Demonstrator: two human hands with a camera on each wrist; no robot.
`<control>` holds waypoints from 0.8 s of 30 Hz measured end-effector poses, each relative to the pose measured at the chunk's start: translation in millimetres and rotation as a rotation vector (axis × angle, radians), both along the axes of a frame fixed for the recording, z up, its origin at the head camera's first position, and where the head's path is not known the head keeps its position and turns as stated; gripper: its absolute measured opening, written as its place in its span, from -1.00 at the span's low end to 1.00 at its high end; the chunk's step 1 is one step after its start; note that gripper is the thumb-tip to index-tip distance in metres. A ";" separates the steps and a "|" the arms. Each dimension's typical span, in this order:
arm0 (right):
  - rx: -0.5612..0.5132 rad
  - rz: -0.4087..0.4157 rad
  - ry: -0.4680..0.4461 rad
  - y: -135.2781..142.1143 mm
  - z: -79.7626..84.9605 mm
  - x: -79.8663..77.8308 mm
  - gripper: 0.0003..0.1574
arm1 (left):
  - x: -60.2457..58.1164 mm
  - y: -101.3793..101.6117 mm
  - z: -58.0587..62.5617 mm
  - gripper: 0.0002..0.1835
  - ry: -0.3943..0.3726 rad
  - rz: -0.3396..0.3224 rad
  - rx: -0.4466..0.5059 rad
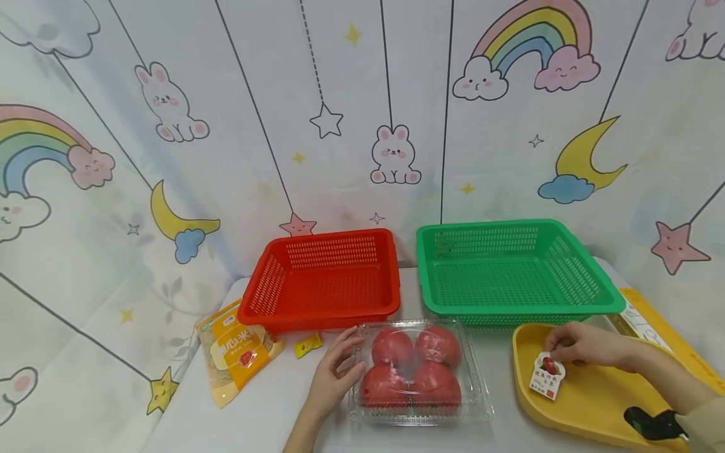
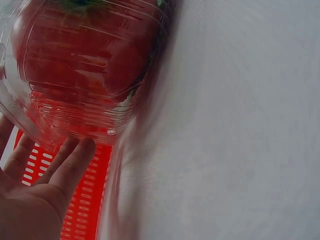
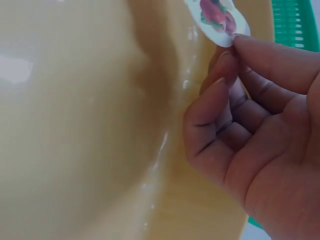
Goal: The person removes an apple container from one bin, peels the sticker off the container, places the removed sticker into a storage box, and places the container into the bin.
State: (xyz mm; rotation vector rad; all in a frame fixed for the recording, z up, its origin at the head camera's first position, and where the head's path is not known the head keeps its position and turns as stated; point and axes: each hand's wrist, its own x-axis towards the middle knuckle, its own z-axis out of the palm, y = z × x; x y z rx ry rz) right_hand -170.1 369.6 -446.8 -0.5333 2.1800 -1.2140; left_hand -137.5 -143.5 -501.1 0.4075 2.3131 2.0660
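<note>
A clear plastic clamshell box (image 1: 477,384) with several round red fruits (image 1: 435,381) inside stands on the white table. Beside its left side is my left hand (image 1: 333,376). In the left wrist view that hand's fingers (image 2: 75,162) are extended, fingertips right at the box's ribbed wall. My right hand (image 1: 586,346) pinches a small white label (image 1: 547,376), printed with red fruit and writing, between thumb and forefinger. It holds the label over the yellow tray (image 1: 600,402); in the right wrist view the other fingers are curled in and only one end of the label (image 3: 218,20) shows.
Behind the box stand a red basket (image 1: 391,302) and a green basket (image 1: 521,309). An orange-and-clear food packet (image 1: 240,352) and a small yellow packet (image 1: 308,345) lie at the left. A black-and-green object (image 1: 651,423) sits by the right wrist. A patterned curtain hangs behind.
</note>
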 end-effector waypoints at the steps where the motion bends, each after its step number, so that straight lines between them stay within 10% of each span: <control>1: 0.015 -0.001 -0.004 -0.7 -0.6 -0.2 -0.86 | 0.1 -0.1 0.4 -0.54 -0.002 0.000 0.003; 15: 0.100 -0.010 -0.030 2.5 -5.1 2.2 -0.81 | 1.6 1.3 2.1 -0.52 -0.025 -0.002 0.008; 24: 0.063 -0.040 -0.066 8.0 21.9 3.1 -0.61 | 0.5 0.4 1.0 -0.53 -0.011 -0.003 0.004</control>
